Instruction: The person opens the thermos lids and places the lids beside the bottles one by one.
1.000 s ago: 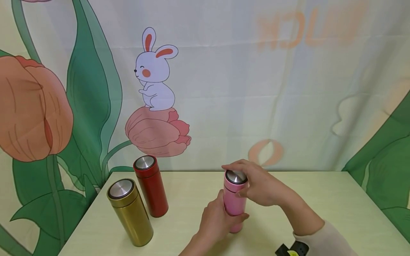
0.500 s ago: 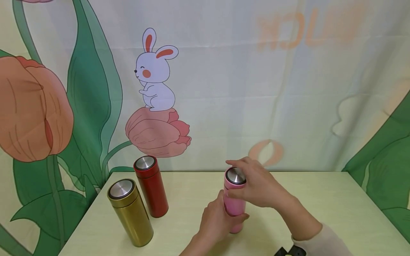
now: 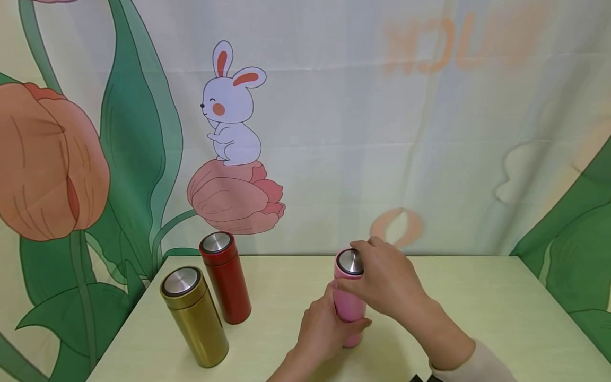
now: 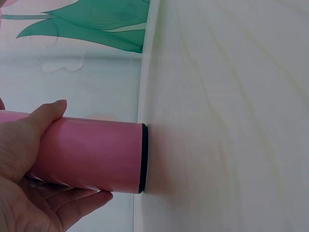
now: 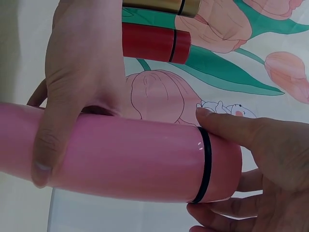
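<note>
A pink thermos bottle [image 3: 348,306] with a silver-topped lid [image 3: 350,262] stands upright on the table. My left hand [image 3: 321,328] wraps round the lower half of its body. Up at the lid, my right hand [image 3: 389,276] grips with thumb and fingers on opposite sides; its palm covers the lid's right part. In the left wrist view the bottle's dark base edge [image 4: 144,158] meets the tabletop. The right wrist view has a black ring [image 5: 205,164] between lid and body, with my right thumb and fingers around the lid end.
To the left on the pale table [image 3: 281,281] stand two more upright thermos bottles, a red one [image 3: 231,286] behind a gold one [image 3: 198,326]. A curtain [image 3: 324,127] printed with a rabbit and tulips hangs along the back edge.
My right hand has turned round the lid: its thumb has come across the front to the left, its fingers have swung right, and its wrist sits lower. My left hand keeps still.
</note>
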The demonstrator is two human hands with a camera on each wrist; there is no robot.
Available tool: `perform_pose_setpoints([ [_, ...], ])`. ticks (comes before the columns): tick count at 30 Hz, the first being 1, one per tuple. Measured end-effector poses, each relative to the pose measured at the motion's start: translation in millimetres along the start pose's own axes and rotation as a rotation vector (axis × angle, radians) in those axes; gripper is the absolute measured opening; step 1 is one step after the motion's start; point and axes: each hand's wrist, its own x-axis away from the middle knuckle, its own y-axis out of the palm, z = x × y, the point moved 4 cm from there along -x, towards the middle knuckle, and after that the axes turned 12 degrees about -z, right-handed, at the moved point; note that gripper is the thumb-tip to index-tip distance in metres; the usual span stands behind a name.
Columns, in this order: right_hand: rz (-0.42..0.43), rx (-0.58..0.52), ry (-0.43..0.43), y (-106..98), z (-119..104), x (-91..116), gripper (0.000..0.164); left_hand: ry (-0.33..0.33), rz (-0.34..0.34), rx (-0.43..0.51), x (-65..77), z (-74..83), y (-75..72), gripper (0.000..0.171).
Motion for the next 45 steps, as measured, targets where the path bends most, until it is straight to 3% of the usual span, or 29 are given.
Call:
perform_pose_setpoints([
  [12, -0.025, -0.033, -0.096, -1.0, 1.8, -1.1, 0.067, 0.009, 0.008, -0.021, 1.2, 1.9, -1.6, 0.066],
  [24, -0.118, -0.107, -0.174, -3.7, 4.6, -2.7, 0.067, 0.009, 0.006, -0.029, 0.3, 0.5, -1.1, 0.065],
  [39, -0.292, -0.280, -0.260, -4.8, 10.7, -6.2, 0.065, 0.022, 0.005, -0.026, 0.1, 0.1, -1.0, 0.065],
  [45, -0.314, -0.297, -0.304, -5.2, 11.6, -7.0, 0.064, 0.020, 0.007, -0.026, 0.8, 0.6, -1.2, 0.066],
])
